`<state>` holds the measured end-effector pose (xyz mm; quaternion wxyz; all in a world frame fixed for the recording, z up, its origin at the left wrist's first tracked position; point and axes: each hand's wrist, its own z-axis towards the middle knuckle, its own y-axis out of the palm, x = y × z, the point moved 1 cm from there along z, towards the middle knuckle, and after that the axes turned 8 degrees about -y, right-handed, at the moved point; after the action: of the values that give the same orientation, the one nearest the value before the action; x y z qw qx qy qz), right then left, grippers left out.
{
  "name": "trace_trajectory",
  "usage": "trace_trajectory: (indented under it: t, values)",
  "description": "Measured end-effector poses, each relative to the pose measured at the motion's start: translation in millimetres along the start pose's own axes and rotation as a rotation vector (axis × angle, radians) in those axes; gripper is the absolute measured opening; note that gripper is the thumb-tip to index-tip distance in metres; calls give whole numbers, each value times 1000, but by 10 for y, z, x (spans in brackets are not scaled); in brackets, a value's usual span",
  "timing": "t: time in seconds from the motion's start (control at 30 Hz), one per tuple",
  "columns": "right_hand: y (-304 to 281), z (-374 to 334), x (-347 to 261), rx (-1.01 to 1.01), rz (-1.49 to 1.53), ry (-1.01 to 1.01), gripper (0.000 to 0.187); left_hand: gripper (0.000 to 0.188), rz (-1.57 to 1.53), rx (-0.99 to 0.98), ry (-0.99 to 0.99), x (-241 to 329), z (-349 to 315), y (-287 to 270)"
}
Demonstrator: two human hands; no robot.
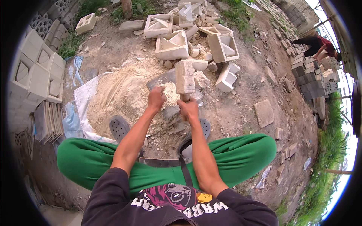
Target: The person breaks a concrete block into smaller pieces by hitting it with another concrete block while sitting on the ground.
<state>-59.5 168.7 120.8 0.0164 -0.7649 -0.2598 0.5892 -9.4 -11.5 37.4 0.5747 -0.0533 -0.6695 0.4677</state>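
My right hand [188,108] grips the handle of a blocky mallet with a pale, dust-coated head [184,77], held upright in front of me. My left hand [156,98] is closed beside it, over a dusty grey slab [162,80]; what its fingers hold, if anything, I cannot make out. Crumbled pale rubble [171,94] lies between the two hands. To the left a heap of pale sandy powder [120,92] is spread on a white sheet [86,101].
Broken cast blocks [171,46] and chunks pile up ahead. Pale moulded blocks [36,71] are stacked at the left, near thin boards [52,122]. A flat stone [264,113] lies to the right. At the far right a person [320,47] bends over grey blocks [307,77].
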Motion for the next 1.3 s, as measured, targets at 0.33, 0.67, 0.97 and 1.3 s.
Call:
trace_trajectory:
  t: [0.33,0.67,0.97,1.3]
  values:
    - [359,155,914,-9,-517,44,43,26,-60,31,93,149,-430,112]
    - [280,117,302,87,-121,-171,44,30,-30,33,121,-222,-891,67]
    - [391,162,1083,-72,-462,96,33,23,46,176,-46,-627,-1025,4]
    - [379,6,500,48,-229,-97,43,20,141,223,-145,-203,-819,-57]
